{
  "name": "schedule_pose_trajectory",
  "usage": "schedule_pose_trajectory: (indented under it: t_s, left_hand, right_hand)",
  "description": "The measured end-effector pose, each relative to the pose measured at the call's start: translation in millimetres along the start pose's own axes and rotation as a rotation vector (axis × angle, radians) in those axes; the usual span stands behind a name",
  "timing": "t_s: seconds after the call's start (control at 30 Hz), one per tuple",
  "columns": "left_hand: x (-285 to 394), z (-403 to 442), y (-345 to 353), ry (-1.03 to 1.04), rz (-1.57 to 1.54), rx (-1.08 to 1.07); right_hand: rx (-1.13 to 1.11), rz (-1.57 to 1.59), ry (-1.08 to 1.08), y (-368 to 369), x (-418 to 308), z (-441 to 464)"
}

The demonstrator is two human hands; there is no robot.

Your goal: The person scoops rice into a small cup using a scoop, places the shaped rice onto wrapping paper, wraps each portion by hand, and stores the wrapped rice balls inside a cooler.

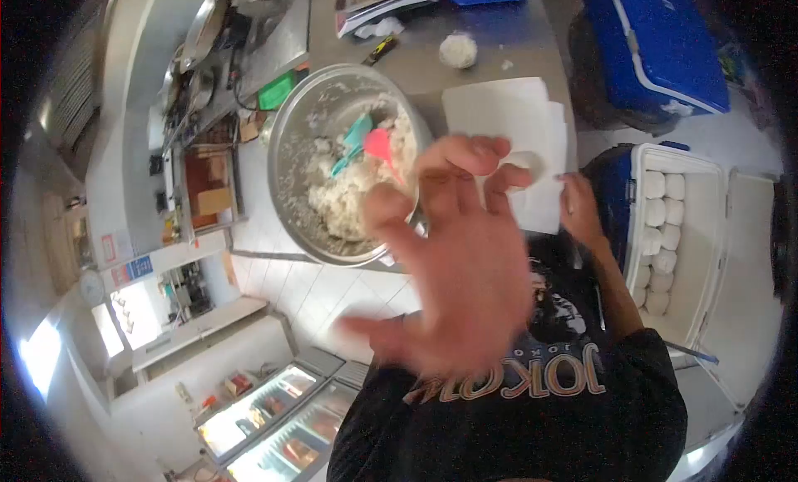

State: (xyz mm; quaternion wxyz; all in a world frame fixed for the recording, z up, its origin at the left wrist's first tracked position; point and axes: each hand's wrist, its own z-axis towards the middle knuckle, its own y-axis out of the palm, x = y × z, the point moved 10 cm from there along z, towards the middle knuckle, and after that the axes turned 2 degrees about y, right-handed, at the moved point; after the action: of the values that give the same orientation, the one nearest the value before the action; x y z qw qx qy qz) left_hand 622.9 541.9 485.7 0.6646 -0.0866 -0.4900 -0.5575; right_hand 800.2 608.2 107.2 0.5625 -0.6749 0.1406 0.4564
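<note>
My left hand (470, 274) is raised close to the camera, blurred, with its palm towards me and its fingers spread and bent; nothing is in it. Partly hidden behind its fingers, a round whitish lump (525, 161) lies on a stack of white sheets (490, 108). At the right edge of that stack is my right hand (581, 212), its fingertips closed at a sheet's border. A large metal pot (287, 178) of cooked white rice (332, 195) stands to the left, with a teal scoop (357, 134) and a pink scoop (378, 144) in the rice.
A white ball (458, 51) sits on the metal table (416, 70), near a yellow-black cutter (381, 49). To the right, an open cooler (706, 257) holds rows of white balls (662, 232). Behind it is a closed blue cooler (673, 45). Lit display cases (283, 415) stand lower left.
</note>
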Motion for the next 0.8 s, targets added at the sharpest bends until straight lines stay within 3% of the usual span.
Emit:
schedule_pose_trajectory:
  t_s: [0.07,0.13,0.2,0.27,0.47,0.57,0.67,0.8]
  left_hand:
    - [-92,-40,-51,-0.286,0.243,-0.115]
    - [-219,-129,-145,-0.721,0.734,-0.442]
    - [-241,-175,-187,-0.397,1.107,-0.640]
    - [-253,-200,-201,-0.212,1.300,-0.775]
    - [-287,-227,-240,-0.113,1.341,-0.925]
    - [-286,-221,-236,-0.071,1.312,-0.930]
    - [-294,-221,-237,-0.058,1.318,-0.957]
    - [-292,-214,-226,-0.095,1.284,-0.997]
  right_hand:
    - [-0.034,-0.145,-0.128,17,-2,-18]
    - [-0.117,-0.247,-0.081,33,-3,-26]
    - [-0.113,-0.284,-0.093,44,8,-29]
    - [-0.084,-0.315,-0.128,56,22,-32]
    - [-0.021,-0.219,-0.127,47,20,-25]
    - [-0.114,-0.108,0.094,46,35,-18]
    - [-0.044,-0.247,-0.078,28,-21,-22]
    - [-0.132,-0.288,-0.119,50,7,-29]
